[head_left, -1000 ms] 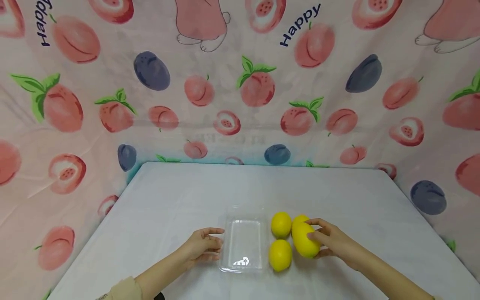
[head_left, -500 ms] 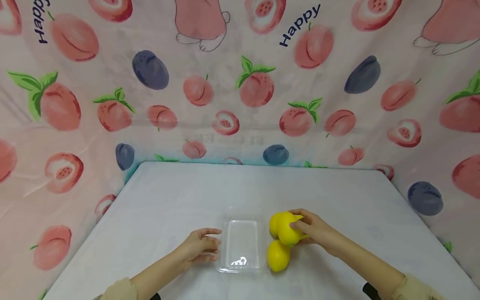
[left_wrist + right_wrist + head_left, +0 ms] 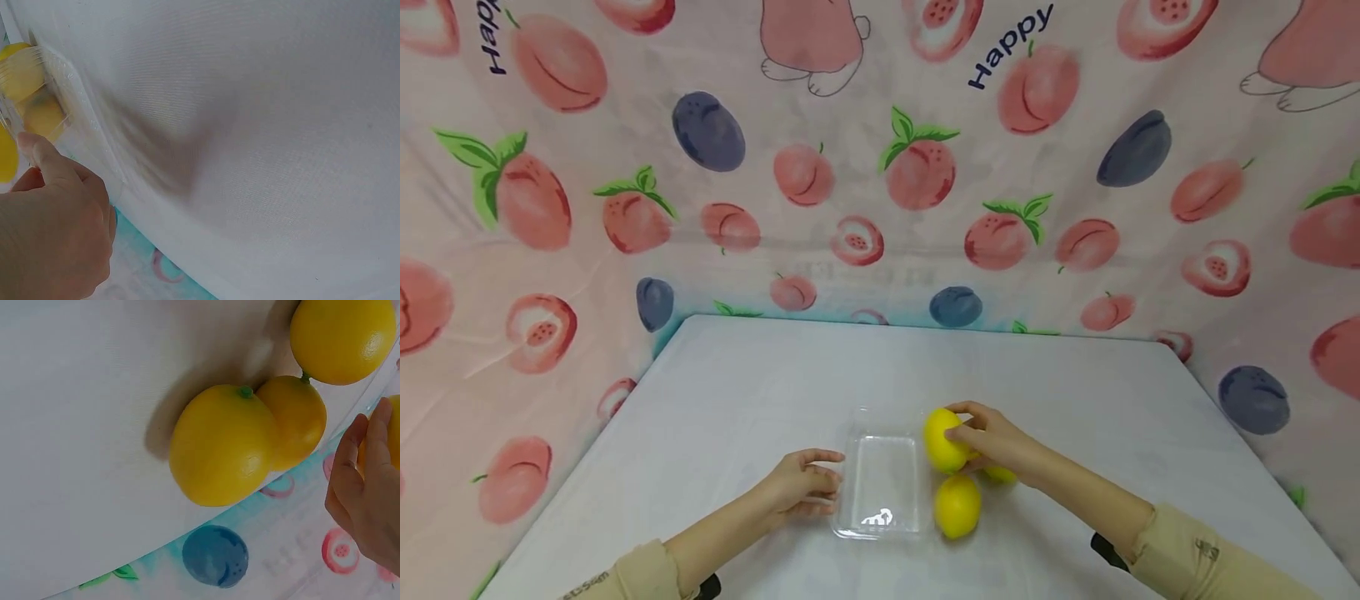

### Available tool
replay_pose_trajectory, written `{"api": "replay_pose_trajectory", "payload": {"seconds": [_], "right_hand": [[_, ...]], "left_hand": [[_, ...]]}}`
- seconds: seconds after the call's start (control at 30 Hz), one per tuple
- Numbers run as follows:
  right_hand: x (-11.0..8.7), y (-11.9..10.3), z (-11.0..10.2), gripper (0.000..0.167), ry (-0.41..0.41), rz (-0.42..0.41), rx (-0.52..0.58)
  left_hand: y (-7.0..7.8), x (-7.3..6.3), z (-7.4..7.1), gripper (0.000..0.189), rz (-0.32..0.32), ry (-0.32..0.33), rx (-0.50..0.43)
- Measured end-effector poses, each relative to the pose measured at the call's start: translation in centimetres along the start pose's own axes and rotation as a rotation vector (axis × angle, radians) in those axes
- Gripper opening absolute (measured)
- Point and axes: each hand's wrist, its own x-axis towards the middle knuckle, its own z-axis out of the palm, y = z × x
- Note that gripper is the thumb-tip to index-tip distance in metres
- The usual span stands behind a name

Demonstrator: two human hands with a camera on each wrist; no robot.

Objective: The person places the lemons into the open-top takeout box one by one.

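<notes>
My right hand [image 3: 992,437] holds a yellow lemon [image 3: 943,440] between thumb and fingers, over the right edge of a clear plastic box [image 3: 883,487]. In the right wrist view the held lemon [image 3: 394,440] is mostly cut off by the frame. A second lemon [image 3: 958,507] lies nearer me, beside the box. Another lemon [image 3: 1000,474] shows partly beneath my right hand. Three lemons rest on the table in the right wrist view, one of them a large lemon [image 3: 224,447]. My left hand [image 3: 805,483] lies with loosely bent fingers at the box's left side, fingertips right at its wall.
A white-covered table [image 3: 760,375] carries everything. Behind it hangs a pink cloth [image 3: 820,275] printed with peaches and plums, which also runs along both sides.
My right hand has carried the lemon left and slightly away from me, past the other lemons to the box's right edge. The left hand has stayed by the box.
</notes>
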Motion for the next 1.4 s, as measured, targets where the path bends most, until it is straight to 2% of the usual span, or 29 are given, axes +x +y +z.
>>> {"api": "replay_pose_trajectory", "payload": {"seconds": [0.27, 0.53, 0.7, 0.87, 1.4], "right_hand": [[1.9, -1.1, 1.4, 0.045, -0.031, 0.015, -0.029], [3.4, -1.8, 2.7, 0.047, -0.032, 0.029, -0.011], [4.6, -2.4, 3.1, 0.047, -0.018, 0.035, -0.050], [5.7, -2.5, 3.5, 0.048, -0.044, 0.030, -0.073], [6.5, -2.2, 6.5, 0.048, -0.013, 0.057, -0.201]], "left_hand": [[0.7, 0.0, 0.0, 0.048, -0.007, 0.002, 0.014], [0.5, -0.2, 0.4, 0.048, -0.017, 0.008, 0.002], [0.7, -0.2, 0.6, 0.048, -0.017, 0.016, 0.010], [0.7, 0.0, 0.7, 0.047, -0.017, 0.024, 0.010], [0.7, 0.3, 1.0, 0.043, -0.039, 0.058, 0.021]]}}
